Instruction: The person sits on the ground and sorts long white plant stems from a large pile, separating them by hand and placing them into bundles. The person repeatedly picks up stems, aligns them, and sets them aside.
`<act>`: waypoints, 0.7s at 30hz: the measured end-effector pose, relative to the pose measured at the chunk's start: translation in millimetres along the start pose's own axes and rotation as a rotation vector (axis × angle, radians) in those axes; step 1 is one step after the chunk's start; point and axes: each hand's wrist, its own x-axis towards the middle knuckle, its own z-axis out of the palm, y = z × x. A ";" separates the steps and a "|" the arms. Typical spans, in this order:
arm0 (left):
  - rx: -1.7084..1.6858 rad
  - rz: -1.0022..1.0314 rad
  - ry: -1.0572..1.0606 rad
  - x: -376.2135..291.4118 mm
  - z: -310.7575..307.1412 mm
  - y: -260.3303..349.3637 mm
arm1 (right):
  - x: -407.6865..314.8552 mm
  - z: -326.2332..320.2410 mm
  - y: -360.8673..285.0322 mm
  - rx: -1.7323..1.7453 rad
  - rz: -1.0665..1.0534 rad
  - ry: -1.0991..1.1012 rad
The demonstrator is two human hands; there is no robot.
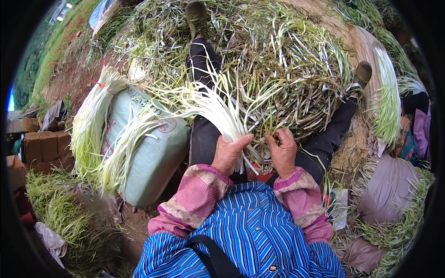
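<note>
My left hand is closed around a bunch of long white and pale green leafy stalks, which fan out up and to the left over my thigh. Just to the right, my right hand has its thumb and forefinger close together above my lap. Thin pale strands lie by its fingertips; whether it pinches one cannot be made out. A bundle of similar stalks tied with red string leans on a stuffed pale green woven sack at the left, and a loose bunch lies across that sack.
Between my outstretched legs spreads a large heap of discarded leaves and stalks. Brown bricks are stacked at the far left, above a pile of green stalks. At the right lie another pale bunch and a cloth-covered pile, near part of another person.
</note>
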 end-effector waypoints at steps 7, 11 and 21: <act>-0.007 0.071 0.203 -12.9 -10.0 35.1 | 6.1 -32.6 52.4 -0.300 0.029 0.138; -0.111 0.245 0.244 -11.3 -34.8 84.1 | 5.4 -79.8 96.7 -0.545 0.071 0.145; -0.217 0.309 0.267 6.4 -51.4 136.2 | 35.9 -211.2 244.5 -1.049 0.315 0.051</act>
